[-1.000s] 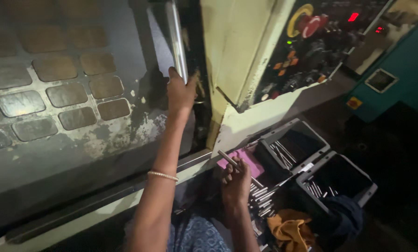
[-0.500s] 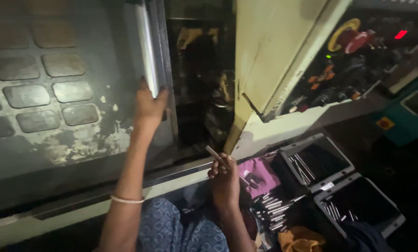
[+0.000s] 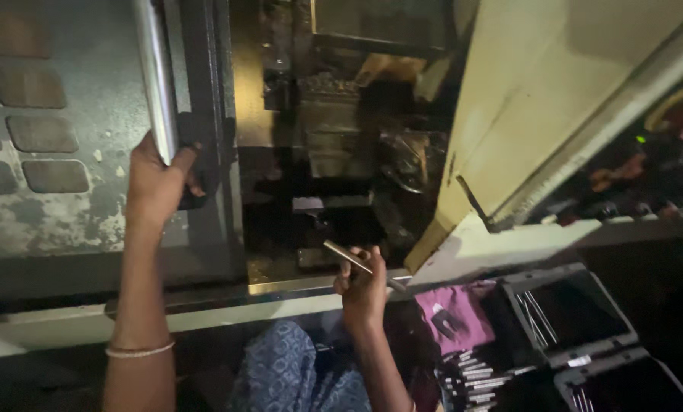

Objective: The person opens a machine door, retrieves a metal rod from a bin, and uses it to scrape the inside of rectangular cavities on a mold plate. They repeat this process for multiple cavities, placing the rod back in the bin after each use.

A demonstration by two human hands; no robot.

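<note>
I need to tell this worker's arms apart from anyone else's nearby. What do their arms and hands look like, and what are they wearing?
Both forearms are bare, with no gloves or sleeves in view. The left hand has a thin pale bangle at the wrist. The right hand shows no ring or band. Blue patterned clothing shows below.

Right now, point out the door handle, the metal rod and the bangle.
door handle (image 3: 155, 76), head view, middle of the steel bar
metal rod (image 3: 347, 255), head view, exposed shaft
bangle (image 3: 138, 350), head view, wrist band
</note>
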